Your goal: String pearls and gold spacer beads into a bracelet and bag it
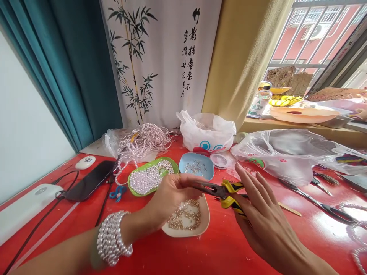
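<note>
My right hand (pixel 262 214) holds needle-nose pliers (pixel 221 191) with yellow and black handles; its upper fingers are stretched out along them. The pliers' jaws point left and reach my left hand (pixel 169 196). The left hand's thumb and fingers are closed at the tip of the jaws, and whatever small piece they pinch is too hidden to make out. A bracelet of several rows of pearly beads (pixel 113 237) circles my left wrist. Below the hands lies a cream tray (pixel 183 232) of small gold beads. Partly behind the left hand is a green tray (pixel 133 190) of white pearl beads.
A blue tray (pixel 187 157) of small metal pieces sits behind the pliers, beside a round clear lid (pixel 219 160). Pink bead strands (pixel 146 139) are heaped at the back left. A phone (pixel 91 180) lies left; scissors (pixel 318 200) and plastic bags (pixel 275 152) lie right.
</note>
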The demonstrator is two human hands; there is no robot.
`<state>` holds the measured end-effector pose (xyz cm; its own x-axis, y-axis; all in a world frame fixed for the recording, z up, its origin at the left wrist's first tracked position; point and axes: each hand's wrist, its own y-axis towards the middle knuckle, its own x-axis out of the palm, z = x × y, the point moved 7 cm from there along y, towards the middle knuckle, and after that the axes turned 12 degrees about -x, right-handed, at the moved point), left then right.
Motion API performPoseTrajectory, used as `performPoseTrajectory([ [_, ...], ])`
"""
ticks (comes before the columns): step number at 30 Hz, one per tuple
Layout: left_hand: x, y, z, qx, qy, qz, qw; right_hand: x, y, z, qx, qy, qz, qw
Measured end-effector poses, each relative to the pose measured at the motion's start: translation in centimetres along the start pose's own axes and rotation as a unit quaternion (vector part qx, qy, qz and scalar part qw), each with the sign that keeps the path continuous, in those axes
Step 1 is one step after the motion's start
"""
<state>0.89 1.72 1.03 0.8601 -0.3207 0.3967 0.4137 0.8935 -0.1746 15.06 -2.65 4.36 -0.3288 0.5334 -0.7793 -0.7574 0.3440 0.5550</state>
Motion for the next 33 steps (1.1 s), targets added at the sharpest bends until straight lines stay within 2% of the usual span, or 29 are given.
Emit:
performPoseTrajectory([
  [4,0.1,-0.2,0.2,0.001,0.059,0.002,0.998,-0.3,0.2,-0.4,-0.007,-0.027,0.008,1.000],
  [7,0.4,-0.4,0.1,0.003,0.087,-0.021,0.996,-0.6,0.3,-0.6,-0.010,-0.030,0.017,0.999],
  [10,0.7,-0.7,0.2,0.029,0.096,-0.055,0.993,-0.9,0.5,-0.9,-0.016,-0.025,0.027,0.999],
  [14,0.5,-0.6,0.3,0.055,0.116,-0.053,0.990,-1.1,0.5,-1.1,-0.024,-0.026,0.029,0.999],
  [22,0.3,-0.2,0.1,0.021,0.113,-0.027,0.993,-1.2,0.7,-0.9,-0.028,-0.054,0.024,0.998],
  [27,0.1,0.1,-0.3,0.005,0.093,-0.038,0.995,-1.5,1.2,-1.0,-0.051,-0.055,0.034,0.997],
  [33,0.1,0.2,-0.4,-0.001,0.104,-0.034,0.994,-0.1,1.1,-0.3,-0.061,-0.015,0.003,0.998],
])
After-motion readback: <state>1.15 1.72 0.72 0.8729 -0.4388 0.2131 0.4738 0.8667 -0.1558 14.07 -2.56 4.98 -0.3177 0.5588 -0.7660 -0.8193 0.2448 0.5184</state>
